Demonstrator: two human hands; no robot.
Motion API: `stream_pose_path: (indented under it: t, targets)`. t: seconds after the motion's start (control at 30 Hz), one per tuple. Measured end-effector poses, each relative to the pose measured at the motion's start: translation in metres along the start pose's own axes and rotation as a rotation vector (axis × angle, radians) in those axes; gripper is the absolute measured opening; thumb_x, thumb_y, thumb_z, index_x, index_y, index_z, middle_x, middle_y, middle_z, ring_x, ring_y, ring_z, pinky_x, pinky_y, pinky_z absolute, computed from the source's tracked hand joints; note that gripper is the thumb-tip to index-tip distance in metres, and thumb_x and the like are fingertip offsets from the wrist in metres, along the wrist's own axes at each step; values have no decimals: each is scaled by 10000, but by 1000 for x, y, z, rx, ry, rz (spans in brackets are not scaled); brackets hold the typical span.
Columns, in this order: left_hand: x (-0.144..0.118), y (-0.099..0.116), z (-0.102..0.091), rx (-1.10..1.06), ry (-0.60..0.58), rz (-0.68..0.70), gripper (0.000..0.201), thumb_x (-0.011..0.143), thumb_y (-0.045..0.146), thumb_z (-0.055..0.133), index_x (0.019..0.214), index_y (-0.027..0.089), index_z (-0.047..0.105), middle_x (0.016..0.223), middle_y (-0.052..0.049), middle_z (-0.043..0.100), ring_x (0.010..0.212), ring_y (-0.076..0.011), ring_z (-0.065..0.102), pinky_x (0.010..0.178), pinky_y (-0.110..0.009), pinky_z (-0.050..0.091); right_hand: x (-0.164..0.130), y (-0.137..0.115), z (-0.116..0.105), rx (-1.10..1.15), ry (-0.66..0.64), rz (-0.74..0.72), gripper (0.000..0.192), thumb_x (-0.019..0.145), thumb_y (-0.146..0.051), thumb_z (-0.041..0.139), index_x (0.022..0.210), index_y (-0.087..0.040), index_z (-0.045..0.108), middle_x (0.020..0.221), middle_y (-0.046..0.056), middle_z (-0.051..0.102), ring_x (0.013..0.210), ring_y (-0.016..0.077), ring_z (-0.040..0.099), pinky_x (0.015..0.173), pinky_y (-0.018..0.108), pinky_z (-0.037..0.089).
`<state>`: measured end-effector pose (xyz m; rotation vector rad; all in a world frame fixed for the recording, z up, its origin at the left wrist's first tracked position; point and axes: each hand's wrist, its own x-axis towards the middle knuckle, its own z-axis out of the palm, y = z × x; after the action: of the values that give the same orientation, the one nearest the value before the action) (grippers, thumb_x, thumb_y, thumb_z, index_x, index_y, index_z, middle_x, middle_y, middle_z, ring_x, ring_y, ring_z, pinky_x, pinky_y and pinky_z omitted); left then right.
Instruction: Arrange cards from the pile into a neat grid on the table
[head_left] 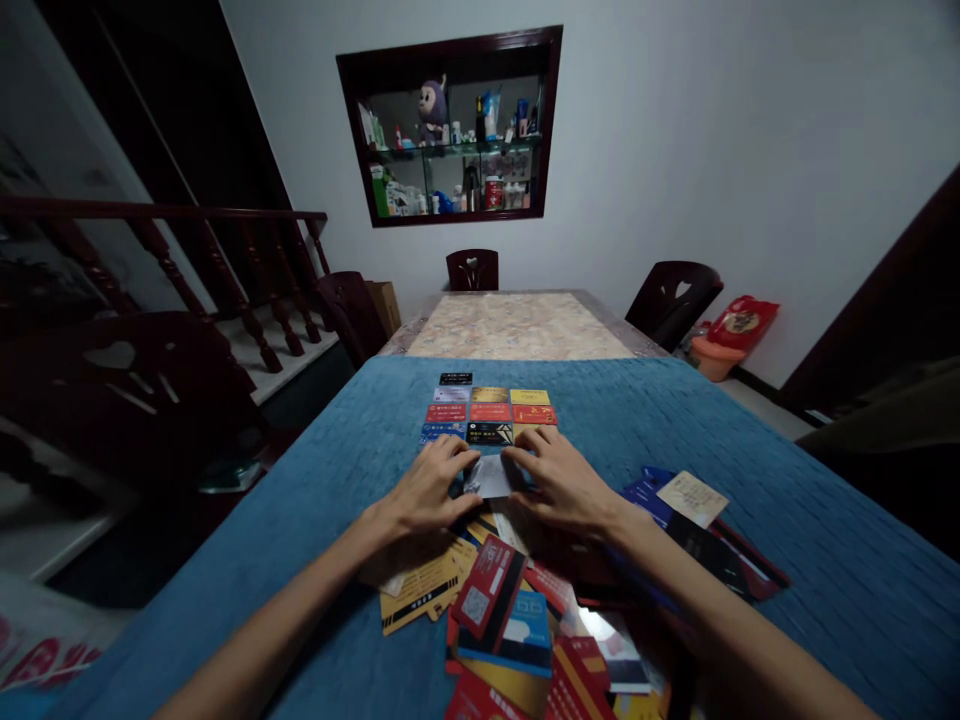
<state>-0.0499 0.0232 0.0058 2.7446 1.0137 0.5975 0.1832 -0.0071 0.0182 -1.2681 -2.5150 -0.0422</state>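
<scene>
A silvery white card (493,477) is held level between my two hands, just above the near end of the laid-out cards. My left hand (429,482) grips its left edge, with thumb and fingers bent around it. On the other side, my right hand (564,480) pinches the right edge in the same way. Beyond my fingers, cards lie in rows: a black card (456,379) at the top, then gold, red, blue and black ones. Below my wrists spreads a loose heap of cards, including a red card (490,592) and a blue card (527,632).
A blue cloth (330,520) covers the near part of the table; the patterned tabletop (517,325) shows beyond. More cards, such as a cream card (693,498), lie under and beside my right forearm. Dark chairs (671,300) surround the table, and a railing (165,212) runs at left.
</scene>
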Motion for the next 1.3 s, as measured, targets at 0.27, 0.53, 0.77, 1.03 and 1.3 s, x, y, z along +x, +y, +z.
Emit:
stream_pose_path:
  t: [0.27,0.53,0.77,1.03,1.3]
  targets:
    - [67,-7,-1,75,-18,113,364,802,294,678,1133,157,617,1098,-113,565,1028,-266,509,915,-414,433,10,63,-10,40,23,3,439,808,-284,658,1226,-163,595,1106,133,562,1008,268,481,874,415,449]
    - [136,-33,11,137,-48,87,366,808,328,690,1131,165,638,1085,-112,570,1013,-264,522,891,-382,436,35,128,-6,136,81,60,391,816,-216,666,1205,-177,642,1150,134,572,1062,264,527,931,419,453]
    - [192,-60,31,239,-109,7,316,829,344,642,1074,146,668,1106,-125,583,1046,-275,535,890,-362,440,68,177,13,86,86,132,369,808,-150,650,1175,-150,685,1145,143,607,1051,246,575,942,371,448]
    - [230,-80,45,259,-157,-87,311,800,337,613,1053,174,689,1094,-104,611,1056,-271,559,864,-332,462,96,213,33,79,53,236,360,788,-149,671,1144,-175,714,1124,123,632,962,205,611,872,274,457]
    - [241,-112,43,275,-211,-131,308,778,334,609,1025,171,696,1098,-92,599,1051,-262,553,885,-335,460,130,220,49,86,16,261,364,781,-172,688,1143,-207,715,1120,98,632,874,170,616,819,241,461]
